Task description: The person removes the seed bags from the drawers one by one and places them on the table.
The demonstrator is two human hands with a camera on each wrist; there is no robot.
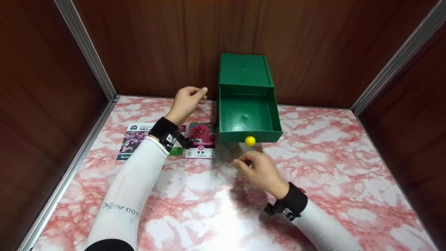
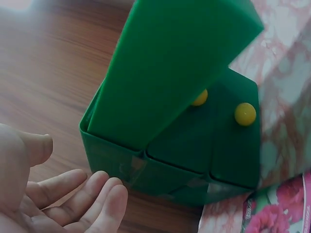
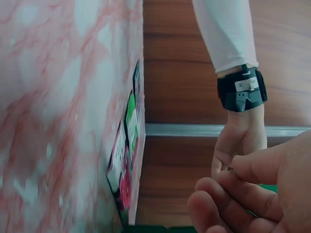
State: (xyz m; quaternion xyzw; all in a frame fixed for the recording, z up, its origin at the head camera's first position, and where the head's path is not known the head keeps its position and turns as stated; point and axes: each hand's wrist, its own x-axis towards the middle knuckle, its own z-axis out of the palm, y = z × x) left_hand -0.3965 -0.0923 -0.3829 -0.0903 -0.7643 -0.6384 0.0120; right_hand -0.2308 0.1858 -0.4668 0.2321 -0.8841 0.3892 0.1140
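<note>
A green drawer cabinet (image 1: pixel 244 69) stands against the back wall, its top drawer (image 1: pixel 251 136) pulled well out toward me. The green floor inside shows, and a yellow knob (image 1: pixel 250 141) sits on the drawer front. Left of the cabinet, my left hand (image 1: pixel 188 101) hovers with loosely bent fingers, holding nothing. Its fingers (image 2: pixel 104 194) are near the cabinet's side in the left wrist view; contact cannot be made out. My right hand (image 1: pixel 261 170) is just in front of the knob, apart from it, fingers loosely curled around nothing.
Flower-picture packets lie on the marbled table left of the cabinet: a purple one (image 1: pixel 132 141) and a dark pink one (image 1: pixel 201 141), with another partly hidden by the left wrist. Two lower drawers carry yellow knobs (image 2: pixel 245 114). Wood-grain walls (image 1: pixel 156 42) enclose the table.
</note>
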